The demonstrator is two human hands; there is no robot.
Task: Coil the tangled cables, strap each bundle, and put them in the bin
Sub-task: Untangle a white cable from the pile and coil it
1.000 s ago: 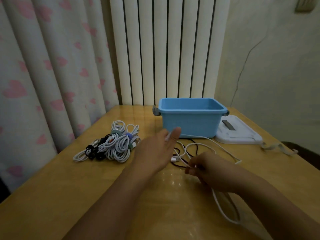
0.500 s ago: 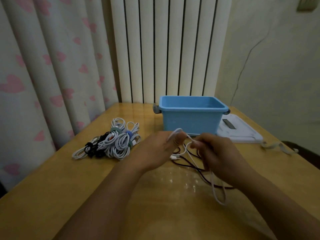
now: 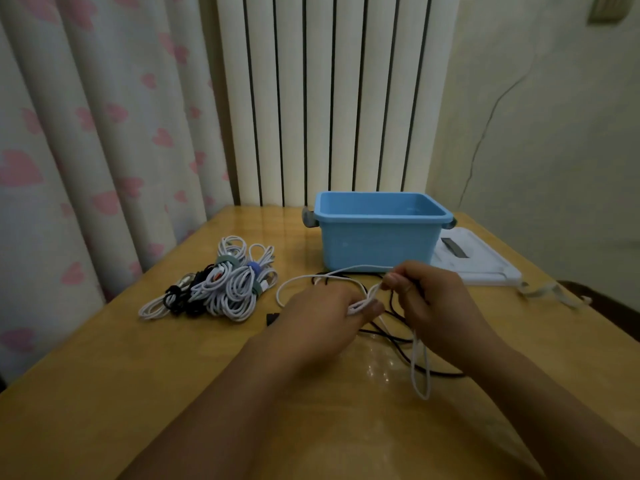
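Both hands [image 3: 325, 308] [image 3: 433, 299] are pinching the white cable [image 3: 420, 368], fingers clamped; its slack is crossing a black cable [image 3: 398, 341], risking a snag.

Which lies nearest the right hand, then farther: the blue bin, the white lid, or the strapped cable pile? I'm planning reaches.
From the right hand:
1. Blue bin, just behind it.
2. White lid, behind, to its right.
3. Strapped cable pile, far left.

Dim room. Glossy wooden desk [image 3: 104, 393] sat against a white ribbed radiator [image 3: 332, 98]; heart-print curtain [image 3: 86, 133] to the left, cracked cream wall [image 3: 554, 133] to the right.
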